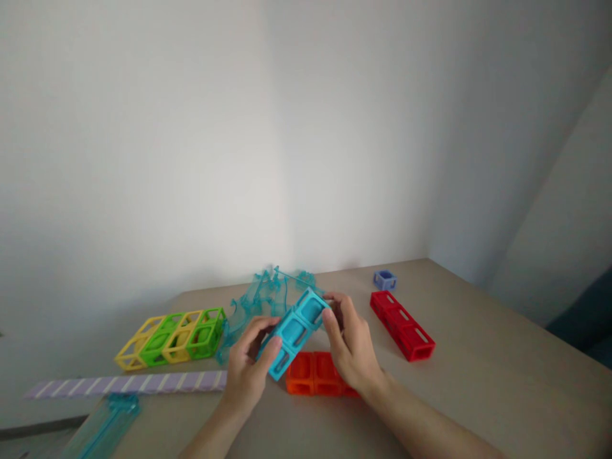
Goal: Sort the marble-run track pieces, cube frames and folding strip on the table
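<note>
A light blue block [294, 331], made of joined open-sided cubes, is held tilted above the table between both hands. My left hand [251, 354] is closed on its lower left end, thumb on the near face. At its upper right end, my right hand [350, 338] grips with thumb and fingers. Below the hands lies an orange block [310, 373] of similar open cubes, its right part covered by my right hand. A red block [400, 324] of the same kind rests to the right, apart from my hands.
Yellow and green open cubes [172, 338] stand joined in a row at left. Translucent teal pieces [262, 293] lie behind the hands. A small blue-violet cube [385, 279] sits at back right. A purple striped strip [129, 384] and a clear teal piece [108, 430] are at front left.
</note>
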Tool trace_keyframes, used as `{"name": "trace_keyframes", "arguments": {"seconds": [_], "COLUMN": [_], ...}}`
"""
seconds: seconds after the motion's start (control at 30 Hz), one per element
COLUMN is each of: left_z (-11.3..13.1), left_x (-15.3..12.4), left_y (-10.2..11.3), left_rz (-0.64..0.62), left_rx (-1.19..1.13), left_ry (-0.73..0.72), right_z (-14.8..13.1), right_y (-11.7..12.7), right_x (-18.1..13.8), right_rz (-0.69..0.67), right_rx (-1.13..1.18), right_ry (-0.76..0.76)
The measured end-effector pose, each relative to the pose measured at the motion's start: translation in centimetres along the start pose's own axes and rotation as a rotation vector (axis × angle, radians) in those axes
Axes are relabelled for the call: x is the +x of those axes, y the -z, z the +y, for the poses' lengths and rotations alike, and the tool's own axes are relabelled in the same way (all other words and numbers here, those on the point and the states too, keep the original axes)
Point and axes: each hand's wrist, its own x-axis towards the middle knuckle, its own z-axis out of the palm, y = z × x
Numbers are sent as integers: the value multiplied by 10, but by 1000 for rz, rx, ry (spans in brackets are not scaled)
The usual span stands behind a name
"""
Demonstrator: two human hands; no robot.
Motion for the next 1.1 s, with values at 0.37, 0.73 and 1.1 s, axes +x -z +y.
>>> {"name": "trace_keyframes", "arguments": {"seconds": [0.37,0.73,1.1], "left_z": [-4,0,8], "left_x": [7,1,-2], "left_y": [-1,2,-2], "left_rz": [59,-255,-237], "left_rx": [-418,-315,-357], "left_ry": [370,198,378], "right_z": [2,2,6], "right_y": [-1,-3,-5], "right_x": [-2,3,3], "right_rz": [-289,-275,-412], "right_rx": [132,428,397], "right_ry": [28,-33,-61]}}
